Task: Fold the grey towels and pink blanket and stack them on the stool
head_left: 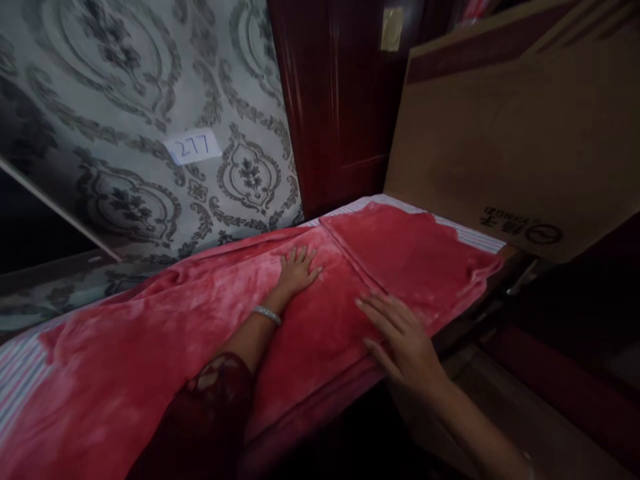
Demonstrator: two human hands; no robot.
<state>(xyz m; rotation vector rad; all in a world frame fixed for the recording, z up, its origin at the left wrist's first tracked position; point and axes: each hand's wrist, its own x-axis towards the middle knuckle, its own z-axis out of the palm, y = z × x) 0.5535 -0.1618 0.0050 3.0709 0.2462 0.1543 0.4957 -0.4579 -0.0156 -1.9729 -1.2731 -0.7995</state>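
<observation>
Where fingers (pixel 373 313) spread: red blanket (pixel 150 347) beneath.

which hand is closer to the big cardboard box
Right. The right hand lies on the red blanket just below the cardboard box; the left hand rests farther left.

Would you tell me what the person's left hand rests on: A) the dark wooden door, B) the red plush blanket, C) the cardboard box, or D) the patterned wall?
B: the left hand lies flat, fingers spread, on the red plush blanket, well short of the cardboard box.
</observation>
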